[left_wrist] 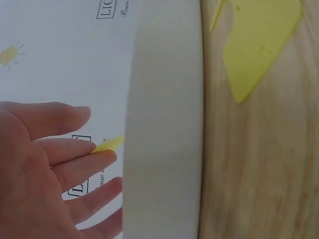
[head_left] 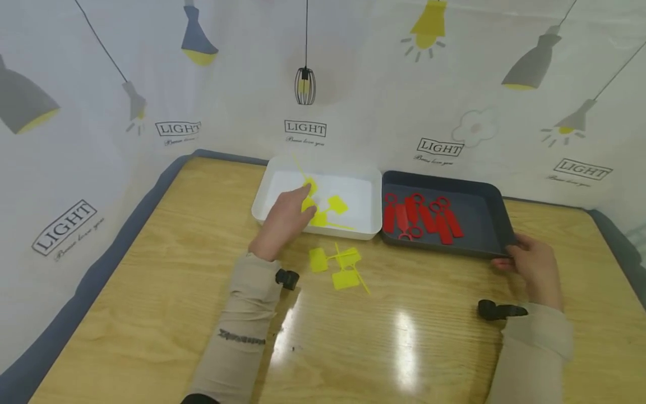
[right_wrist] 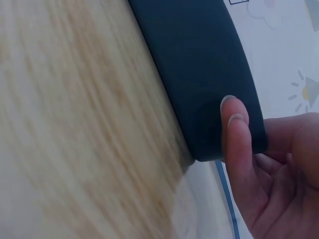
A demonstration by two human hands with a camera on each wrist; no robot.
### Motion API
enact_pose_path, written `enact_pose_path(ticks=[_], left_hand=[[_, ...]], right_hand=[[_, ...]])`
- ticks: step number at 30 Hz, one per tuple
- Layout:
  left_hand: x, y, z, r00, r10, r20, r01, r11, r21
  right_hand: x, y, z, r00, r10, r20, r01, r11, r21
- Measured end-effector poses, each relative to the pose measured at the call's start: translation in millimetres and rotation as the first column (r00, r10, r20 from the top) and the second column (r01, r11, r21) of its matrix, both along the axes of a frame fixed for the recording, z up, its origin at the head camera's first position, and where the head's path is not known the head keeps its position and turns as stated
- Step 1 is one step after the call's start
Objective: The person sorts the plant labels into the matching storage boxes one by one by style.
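My left hand (head_left: pixel 289 216) reaches over the near wall of a white tray (head_left: pixel 363 219), fingers fairly straight, thumb apart. Its fingertips are right at yellow flat tags with thin stems (head_left: pixel 338 204) inside. In the left wrist view, a yellow tip (left_wrist: pixel 112 144) shows beside the index and middle fingertips, the rest hidden behind the tray wall. My right hand (head_left: pixel 537 264) grips the near right corner of a dark grey tray (head_left: pixel 479 210). Two fingers (right_wrist: pixel 238 139) press its outer wall in the right wrist view, with the thumb at the rim.
Several red flat tags with ring ends (head_left: pixel 446 224) lie in the dark tray's left half. On the wooden table (head_left: pixel 192 235), 3 more yellow tags (head_left: pixel 345 279) lie in front of the white tray. The trays stand side by side before a lamp-printed cloth (head_left: pixel 242 101).
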State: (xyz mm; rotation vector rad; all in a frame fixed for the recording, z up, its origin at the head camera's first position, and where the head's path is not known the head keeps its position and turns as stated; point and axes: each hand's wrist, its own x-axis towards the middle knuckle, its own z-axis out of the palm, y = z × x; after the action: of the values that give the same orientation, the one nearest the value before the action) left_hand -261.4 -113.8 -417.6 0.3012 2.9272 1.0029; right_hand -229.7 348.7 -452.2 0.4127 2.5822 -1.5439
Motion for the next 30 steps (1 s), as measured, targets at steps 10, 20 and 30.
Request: enact_pose_path(ticks=[10,20,30], left_hand=[[-4.1,1,-8.8,0.998,0.055,0.012,-0.053,0.99,-0.133],[-2.5,9,-18.2,0.989,0.095,0.116,-0.07,0.978,-0.198],[-1.2,13,-22.1,0.993,0.077,0.093,-0.052,0.968,-0.247]], right_hand=[[-1.5,-1,-1.1,1.0,-0.015,0.004,0.015,1.0,0.012],[3.3,0,-3.4,1.0,-0.012,0.014,0.012,1.0,0.023],[-0.6,1,-5.9,1.0,-0.023,0.012,0.022,0.999,0.049]])
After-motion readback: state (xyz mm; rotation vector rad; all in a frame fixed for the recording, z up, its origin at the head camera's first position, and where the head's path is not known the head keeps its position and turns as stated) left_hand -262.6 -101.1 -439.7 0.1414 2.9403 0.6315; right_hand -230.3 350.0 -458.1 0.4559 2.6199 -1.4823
